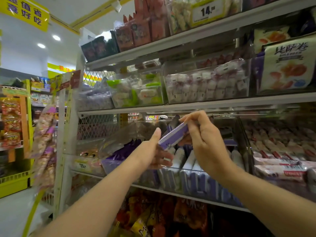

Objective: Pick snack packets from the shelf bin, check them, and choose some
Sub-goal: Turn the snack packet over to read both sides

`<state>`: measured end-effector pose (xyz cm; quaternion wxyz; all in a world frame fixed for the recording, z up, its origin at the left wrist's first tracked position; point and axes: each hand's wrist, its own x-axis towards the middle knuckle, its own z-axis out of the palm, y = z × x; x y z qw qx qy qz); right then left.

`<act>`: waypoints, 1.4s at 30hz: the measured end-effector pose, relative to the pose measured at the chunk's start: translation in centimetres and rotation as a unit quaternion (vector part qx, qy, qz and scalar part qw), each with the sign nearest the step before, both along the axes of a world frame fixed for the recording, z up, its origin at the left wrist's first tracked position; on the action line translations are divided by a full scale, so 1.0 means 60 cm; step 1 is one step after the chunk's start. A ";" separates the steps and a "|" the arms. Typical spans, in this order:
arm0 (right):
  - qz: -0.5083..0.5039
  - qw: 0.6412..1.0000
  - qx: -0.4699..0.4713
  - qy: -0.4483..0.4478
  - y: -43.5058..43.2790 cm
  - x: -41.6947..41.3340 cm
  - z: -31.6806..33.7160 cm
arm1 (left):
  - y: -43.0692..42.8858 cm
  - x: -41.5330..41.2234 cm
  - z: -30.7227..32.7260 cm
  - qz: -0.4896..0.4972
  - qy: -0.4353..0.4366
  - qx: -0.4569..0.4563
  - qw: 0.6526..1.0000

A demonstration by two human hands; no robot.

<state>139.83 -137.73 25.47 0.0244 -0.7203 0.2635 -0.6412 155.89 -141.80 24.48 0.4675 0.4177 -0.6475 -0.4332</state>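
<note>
A purple and white snack packet (173, 136) is held up in front of the shelf, tilted with its right end higher. My left hand (154, 149) grips its lower left end, thumb on top. My right hand (203, 135) pinches its upper right end with the fingertips. Just below the packet stands a clear shelf bin (191, 183) holding several more purple and white packets on edge. The bin's clear lid (130, 134) is raised behind my left hand.
To the right is a bin of white and red packets (280, 168). The shelf above carries clear bins of small wrapped sweets (206, 84) and green and white ones (136, 93). Orange and red bags (164, 218) lie on the shelf below. An aisle opens at the left.
</note>
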 end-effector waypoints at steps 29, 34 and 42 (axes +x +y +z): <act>0.212 0.856 0.451 -0.138 -0.009 0.048 -0.396 | 0.056 0.062 -0.365 -0.035 0.077 0.095 0.992; 0.228 0.840 0.470 -0.148 -0.009 0.050 -0.396 | 0.060 0.048 -0.369 -0.007 0.160 0.090 0.983; 0.281 0.785 0.504 -0.224 0.004 0.053 -0.384 | 0.071 0.036 -0.369 0.011 0.207 0.099 0.973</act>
